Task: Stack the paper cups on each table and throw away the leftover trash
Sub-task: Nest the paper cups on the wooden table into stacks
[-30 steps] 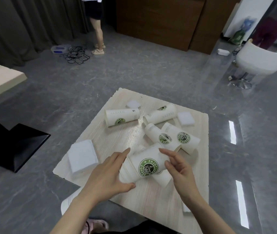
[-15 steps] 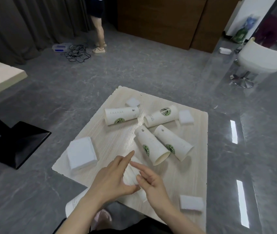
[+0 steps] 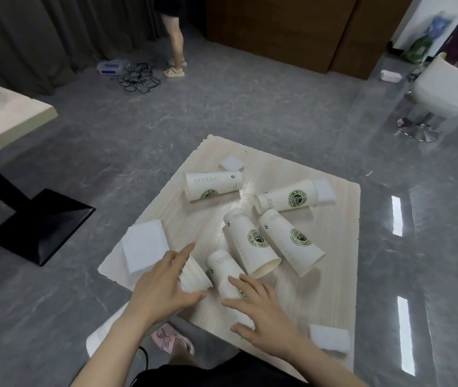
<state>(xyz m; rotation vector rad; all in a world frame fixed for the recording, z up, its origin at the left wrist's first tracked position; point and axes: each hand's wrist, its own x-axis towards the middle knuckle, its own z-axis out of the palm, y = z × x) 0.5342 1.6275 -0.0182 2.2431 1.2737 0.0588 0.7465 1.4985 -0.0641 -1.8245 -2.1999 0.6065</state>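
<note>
Several white paper cups with green logos lie on their sides on the light wooden table (image 3: pixel 342 275): one at the back left (image 3: pixel 214 185), one at the back right (image 3: pixel 289 195), two side by side in the middle (image 3: pixel 250 243) (image 3: pixel 292 243). My left hand (image 3: pixel 163 286) holds a plain ribbed cup (image 3: pixel 194 277) between fingers and thumb near the front edge. My right hand (image 3: pixel 261 305) rests with spread fingers on another lying cup (image 3: pixel 222 268). White folded napkins lie at the left (image 3: pixel 145 248), back (image 3: pixel 232 162), back right (image 3: pixel 324 189) and front right (image 3: pixel 329 337).
Another table (image 3: pixel 13 115) with a black base (image 3: pixel 41 224) stands to the left. A white chair (image 3: pixel 445 93) is at the far right. A person's legs (image 3: pixel 176 51) and a tangle of cables (image 3: pixel 138 76) are at the back on the grey floor.
My hands held one logo cup together a second ago. They then closed together near the front edge and have now parted, each on a separate cup lying on the table.
</note>
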